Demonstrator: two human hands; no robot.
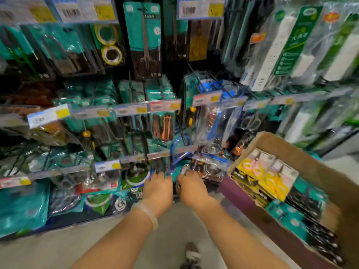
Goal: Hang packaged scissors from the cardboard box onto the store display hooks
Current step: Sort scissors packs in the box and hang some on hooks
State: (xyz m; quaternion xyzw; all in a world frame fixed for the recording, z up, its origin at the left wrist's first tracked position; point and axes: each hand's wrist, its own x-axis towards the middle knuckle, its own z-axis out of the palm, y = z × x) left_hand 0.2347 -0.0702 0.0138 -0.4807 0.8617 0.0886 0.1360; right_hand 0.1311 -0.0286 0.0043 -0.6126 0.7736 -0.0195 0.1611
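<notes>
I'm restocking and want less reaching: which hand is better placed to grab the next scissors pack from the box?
Right, probably. The cardboard box sits on the right, nearer the right hand. The left hand would have to cross over it. Both are now at the low hooks.

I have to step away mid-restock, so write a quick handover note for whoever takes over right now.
Left hand and right hand: both down at the low display hooks, holding a teal package between them; blur hides the exact grip.
Cardboard box: at the right, with many packaged scissors inside.
Done: cannot tell how many are hung.
Left: seat this package, then hang the rest of the box.
</notes>
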